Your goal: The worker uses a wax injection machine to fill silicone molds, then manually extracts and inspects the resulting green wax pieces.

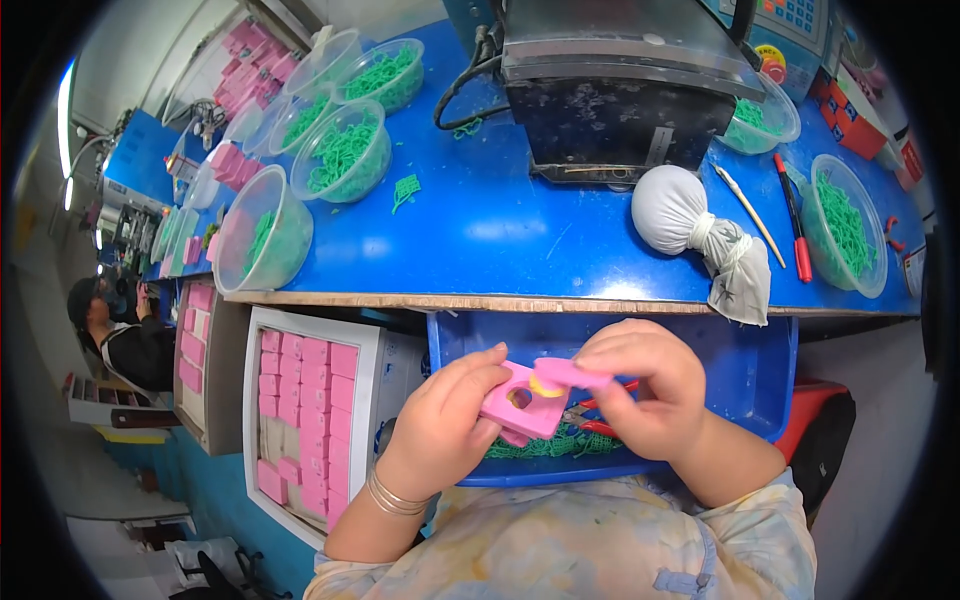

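Note:
My left hand (447,412) grips a pink rubber mould block (528,402) with a round hole through it, held over a blue bin. Pinched in my right hand (648,388) is a second, flatter pink mould piece (572,374), tilted just above the block. A yellow part (545,387) shows between the two pieces; I cannot tell which one it belongs to. Beneath my hands, the blue bin (745,380) holds a tangle of thin green pieces (560,443). Red-handled pliers (600,427) lie in it, partly hidden by my right hand.
A white-rimmed box (368,400) of pink blocks stands at left. On the blue table (450,235) are tubs of green pieces (345,155), a tied white cloth pouch (672,210), a wooden stick (750,215), a red marker (795,220) and a black machine (620,110). A person (120,325) sits far left.

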{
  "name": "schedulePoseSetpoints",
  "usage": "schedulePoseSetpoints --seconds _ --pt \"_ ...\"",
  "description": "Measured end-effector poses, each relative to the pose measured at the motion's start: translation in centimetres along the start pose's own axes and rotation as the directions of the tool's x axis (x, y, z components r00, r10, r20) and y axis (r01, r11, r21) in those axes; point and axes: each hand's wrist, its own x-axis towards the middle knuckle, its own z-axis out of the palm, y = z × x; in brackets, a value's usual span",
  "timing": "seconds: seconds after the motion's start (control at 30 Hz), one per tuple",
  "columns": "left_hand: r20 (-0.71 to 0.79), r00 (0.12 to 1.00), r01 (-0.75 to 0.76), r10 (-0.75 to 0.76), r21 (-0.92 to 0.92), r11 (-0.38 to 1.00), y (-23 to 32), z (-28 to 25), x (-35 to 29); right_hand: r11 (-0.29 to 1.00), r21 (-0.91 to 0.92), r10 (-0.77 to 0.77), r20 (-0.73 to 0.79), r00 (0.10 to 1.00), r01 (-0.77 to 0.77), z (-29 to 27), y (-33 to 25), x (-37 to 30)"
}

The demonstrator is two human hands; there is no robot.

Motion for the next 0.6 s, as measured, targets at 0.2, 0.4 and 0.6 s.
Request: schedulePoseSetpoints --seconds 0.2,0.4,0.6 --pt "-0.021 1.000 -0.004 0.005 0.016 1.000 0.6 -0.5 0.0 0.960 -0.257 -0.063 0.171 0.983 0.106 0.5 -0.5 0.5" --pt "0.051 0.988 -0.150 0.144 0.156 0.976 0.0 -0.3 0.4 0.902 -0.396 -0.048 0.300 0.953 0.170 0.1 -0.9 0.8" --pt "0.085 0.996 0.005 -0.005 -0.005 1.000 0.8 0.4 0.3 0.855 -0.476 -0.077 0.275 0.958 0.206 1.6 -0.9 0.0"
